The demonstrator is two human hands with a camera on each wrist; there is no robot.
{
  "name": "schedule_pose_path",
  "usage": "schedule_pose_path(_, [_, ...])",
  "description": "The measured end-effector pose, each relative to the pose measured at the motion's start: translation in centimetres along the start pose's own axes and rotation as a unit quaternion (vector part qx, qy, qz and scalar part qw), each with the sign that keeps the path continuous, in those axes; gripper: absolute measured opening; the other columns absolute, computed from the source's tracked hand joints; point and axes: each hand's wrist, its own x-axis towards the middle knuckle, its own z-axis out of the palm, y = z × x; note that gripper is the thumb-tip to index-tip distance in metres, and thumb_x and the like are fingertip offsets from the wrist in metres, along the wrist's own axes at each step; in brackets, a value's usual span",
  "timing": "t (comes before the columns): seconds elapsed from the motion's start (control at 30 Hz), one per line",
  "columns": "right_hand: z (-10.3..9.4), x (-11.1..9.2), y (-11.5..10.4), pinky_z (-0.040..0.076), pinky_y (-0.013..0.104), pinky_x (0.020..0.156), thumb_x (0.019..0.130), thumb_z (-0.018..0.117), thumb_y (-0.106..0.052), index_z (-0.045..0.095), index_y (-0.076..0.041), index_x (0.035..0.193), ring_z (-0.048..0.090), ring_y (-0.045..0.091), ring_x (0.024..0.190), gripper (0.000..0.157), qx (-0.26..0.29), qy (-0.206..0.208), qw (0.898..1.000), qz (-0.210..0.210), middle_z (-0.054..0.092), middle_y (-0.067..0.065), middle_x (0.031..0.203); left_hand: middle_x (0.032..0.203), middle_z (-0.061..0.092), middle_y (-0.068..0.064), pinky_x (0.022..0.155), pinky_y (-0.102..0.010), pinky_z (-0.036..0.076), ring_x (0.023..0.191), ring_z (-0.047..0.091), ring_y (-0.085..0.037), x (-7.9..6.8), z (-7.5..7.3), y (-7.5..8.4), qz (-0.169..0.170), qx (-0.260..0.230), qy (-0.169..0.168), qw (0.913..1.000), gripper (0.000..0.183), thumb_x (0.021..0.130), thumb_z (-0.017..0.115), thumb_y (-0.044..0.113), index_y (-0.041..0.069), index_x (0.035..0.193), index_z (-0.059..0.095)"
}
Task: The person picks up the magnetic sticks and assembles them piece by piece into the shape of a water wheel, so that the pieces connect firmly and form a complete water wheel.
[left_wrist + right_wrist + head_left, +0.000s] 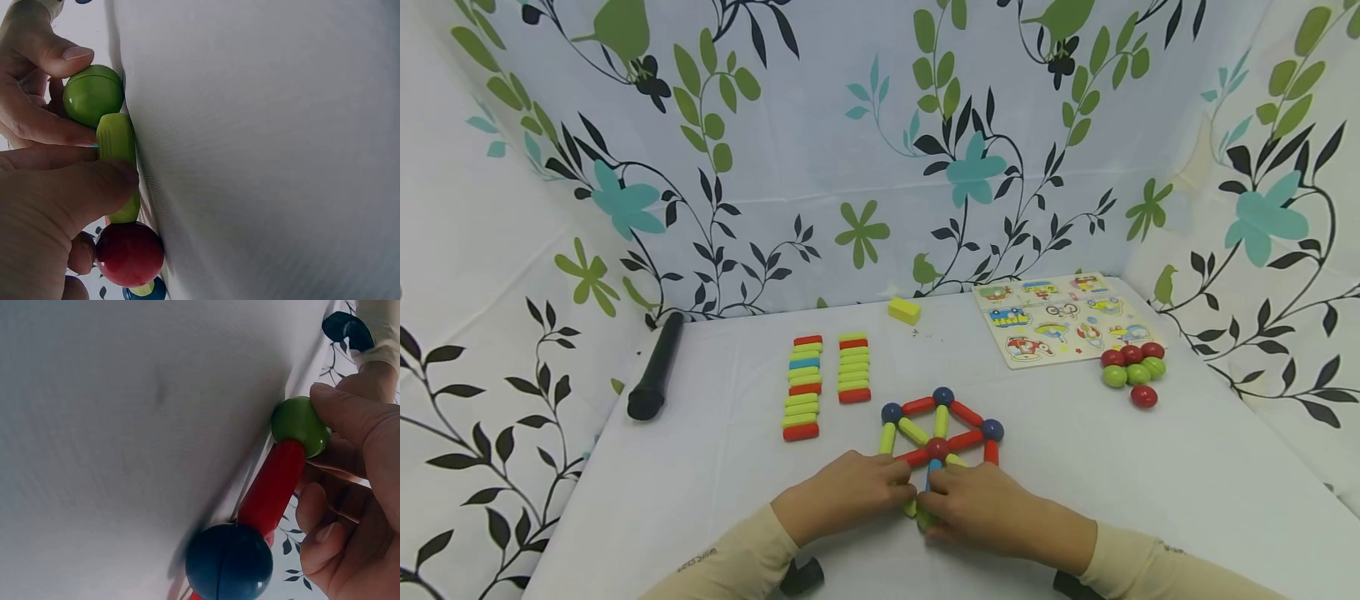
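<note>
A magnetic-looking rod-and-ball frame (964,442) lies on the table, with a red ball (937,448) at its hub and dark blue balls (943,396) round the far side. At its near side my left hand (853,492) pinches a yellow-green rod (117,147), which runs between a red ball (129,255) and a green ball (94,95). My right hand (985,510) holds that green ball between thumb and fingers. In the right wrist view a red rod (272,487) joins the green ball to a blue ball (229,562). Both hands hide part of the frame's near side.
Two columns of short rods (802,400) (853,367) lie left of the frame. A yellow block (904,311) stands farther back. On the right, red and green balls (1144,397) sit by a picture puzzle board (1030,354). A black microphone-shaped object (657,367) lies at far left.
</note>
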Motion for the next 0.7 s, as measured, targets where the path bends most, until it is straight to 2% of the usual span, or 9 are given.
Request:
schedule_pose_path(0.23, [0.18, -0.14, 0.05, 0.032, 0.009, 0.054, 0.089, 0.077, -0.048, 0.072, -0.025, 0.114, 0.045, -0.001, 0.070, 0.034, 0.003, 0.003, 1.000, -0.003, 0.054, -0.012, 0.084, 0.103, 0.065, 0.012, 0.058, -0.009, 0.043, 0.085, 0.057, -0.003, 0.15, -0.30, 0.28, -0.004, 0.016, -0.011, 0.9998, 0.029, 0.089, 0.081, 0.029, 0.030, 0.116, 0.073])
schedule_pose_path(0.37, [0.25, -0.13, 0.10, 0.031, 0.009, 0.054, 0.089, 0.077, -0.047, 0.073, -0.025, 0.114, 0.045, -0.001, 0.070, 0.034, 0.005, 0.002, 1.000, -0.004, 0.054, -0.013, 0.084, 0.101, 0.066, 0.013, 0.060, -0.009, 0.044, 0.086, 0.058, -0.002, 0.11, -0.16, 0.22, -0.007, 0.003, -0.006, 0.9999, 0.025, 0.090, 0.080, 0.027, 0.030, 0.114, 0.072])
schedule_pose_path(0.57, [0.06, -0.17, 0.09, 0.032, 0.009, 0.054, 0.088, 0.077, -0.047, 0.073, -0.025, 0.115, 0.046, -0.001, 0.070, 0.035, 0.003, -0.004, 1.000, -0.001, 0.056, -0.012, 0.085, 0.107, 0.067, 0.014, 0.065, -0.009, 0.047, 0.090, 0.060, -0.003, -0.03, -0.51, 0.12, -0.012, -0.016, -0.010, 0.9998, 0.032, 0.088, 0.081, 0.030, 0.030, 0.119, 0.072])
schedule_pose_path(0.7, [0.08, -0.19, 0.09, 0.033, 0.008, 0.054, 0.088, 0.078, -0.047, 0.073, -0.025, 0.115, 0.047, -0.001, 0.070, 0.036, 0.005, -0.003, 1.000, 0.001, 0.057, -0.012, 0.086, 0.107, 0.068, 0.014, 0.065, -0.008, 0.046, 0.091, 0.060, -0.003, -0.11, -0.51, 0.08, -0.013, -0.019, -0.002, 0.9997, 0.028, 0.091, 0.079, 0.029, 0.030, 0.119, 0.072])
